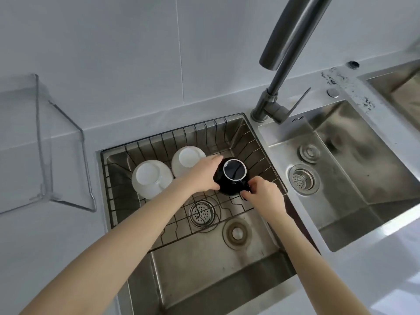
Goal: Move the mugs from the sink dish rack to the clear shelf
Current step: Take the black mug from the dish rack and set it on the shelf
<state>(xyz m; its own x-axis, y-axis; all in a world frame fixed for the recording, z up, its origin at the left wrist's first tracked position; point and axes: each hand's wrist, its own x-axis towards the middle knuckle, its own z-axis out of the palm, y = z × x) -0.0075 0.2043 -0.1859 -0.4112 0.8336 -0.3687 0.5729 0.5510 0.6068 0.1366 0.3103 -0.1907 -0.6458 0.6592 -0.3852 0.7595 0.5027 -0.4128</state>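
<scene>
rack front (204,226) open; white mugs (152,178) crowd left; faucet (284,64) overhangs right

Wire dish rack (145,144) seated in left sink basin (204,269); black mug (234,178) and two white mugs (151,178) (187,160) parked upside down inside. Clear shelf (43,142) stood on white countertop (56,235).

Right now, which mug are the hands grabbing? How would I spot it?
Find the wire rack in the left sink. Three mugs sit upside down in it; take the rightmost, nearest the tap. The black mug is the only dark one, beside two white mugs.
</scene>
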